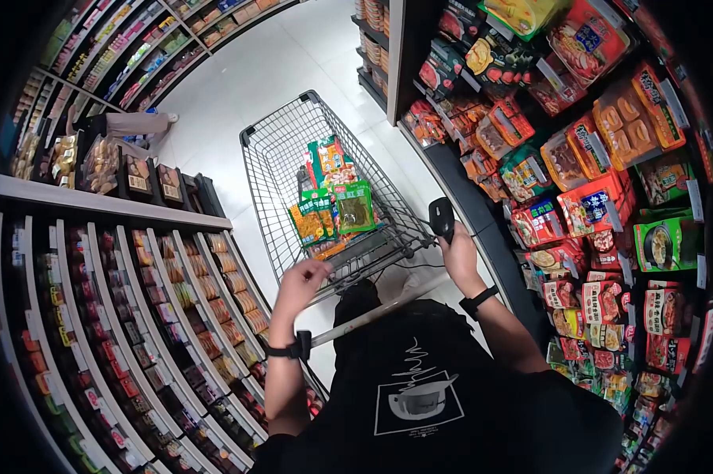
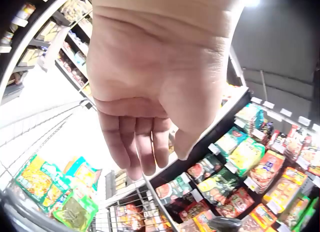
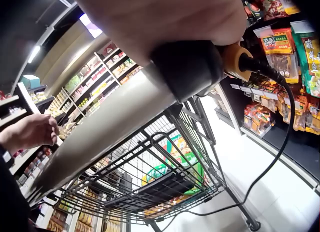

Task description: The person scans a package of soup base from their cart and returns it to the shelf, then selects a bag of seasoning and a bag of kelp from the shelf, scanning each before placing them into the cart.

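In the head view my left hand hovers above the near left side of the shopping cart, its fingers loosely bent and holding nothing. The left wrist view shows the palm side of that hand with its fingers extended. On the cart's right, my right hand holds a rounded black piece with a cable. In the right wrist view this black piece is at the end of the pale handle bar, beside an orange ring. Green, red and yellow food packets lie in the wire cart.
Hanging food packets fill the shelf on the right. Curved rows of packaged goods stand close on the left, with snack boxes above. Pale floor tiles stretch ahead past a shelf end. Another person's legs show at the far left.
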### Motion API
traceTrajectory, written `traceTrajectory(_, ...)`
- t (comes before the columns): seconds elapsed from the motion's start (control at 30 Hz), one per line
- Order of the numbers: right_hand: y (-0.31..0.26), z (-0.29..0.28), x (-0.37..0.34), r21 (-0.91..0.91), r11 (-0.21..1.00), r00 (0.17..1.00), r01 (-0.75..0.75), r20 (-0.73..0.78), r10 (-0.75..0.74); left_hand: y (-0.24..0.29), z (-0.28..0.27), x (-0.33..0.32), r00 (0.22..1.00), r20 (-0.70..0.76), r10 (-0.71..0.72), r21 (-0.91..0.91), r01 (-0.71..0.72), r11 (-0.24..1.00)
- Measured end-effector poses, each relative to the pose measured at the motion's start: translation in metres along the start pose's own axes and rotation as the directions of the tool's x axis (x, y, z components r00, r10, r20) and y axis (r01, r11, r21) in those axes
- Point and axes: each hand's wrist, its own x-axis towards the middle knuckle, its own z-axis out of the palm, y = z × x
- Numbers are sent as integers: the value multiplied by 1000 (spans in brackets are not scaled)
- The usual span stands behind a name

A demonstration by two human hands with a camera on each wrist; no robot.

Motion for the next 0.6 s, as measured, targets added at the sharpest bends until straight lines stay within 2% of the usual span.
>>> traceTrajectory(0.03, -1, 1, 1, -11, 1000, 1000, -16, 4, 16, -22, -11, 23, 997, -54, -61, -22, 60, 998)
traceTrajectory(0.1, -1, 2, 2, -46, 999, 1000, 22, -2, -22, -75, -29, 76, 992, -61, -111, 2, 111, 994)
traceTrajectory(0.17, -8, 0, 3, -65, 998, 1000, 7, 1, -7, -124, -36, 128, 969, 11, -248, -28, 248, 968)
traceTrajectory(0.27, -5, 4, 6, -71, 997, 1000, 10, 14, -9, -199, -25, 182, 912, 16, -409, -58, 410, 910)
traceTrajectory(0.37, -2, 7, 7, -105, 994, 999, -5, 45, 10, -276, -4, 216, 878, 11, -478, 39, 478, 878)
traceTrajectory(0.4, 1, 8, 7, -111, 994, 999, 7, 51, -2, -289, -1, 225, 849, 28, -527, 146, 518, 843)
traceTrajectory(0.5, -1, 5, 10, -117, 993, 997, -11, 77, 20, -331, 18, 244, 894, -31, -447, 324, 432, 842)
traceTrajectory(0.53, 0, 6, 10, -122, 992, 995, -26, 90, 38, -358, 25, 256, 864, -38, -503, 263, 494, 829)
traceTrajectory(0.57, 4, 9, 9, -139, 989, 995, -42, 86, 55, -373, 30, 261, 863, -7, -505, 120, 502, 857)
traceTrajectory(0.6, 3, 8, 8, -176, 980, 988, -92, 107, 112, -421, 36, 271, 850, 69, -523, -44, 526, 849)
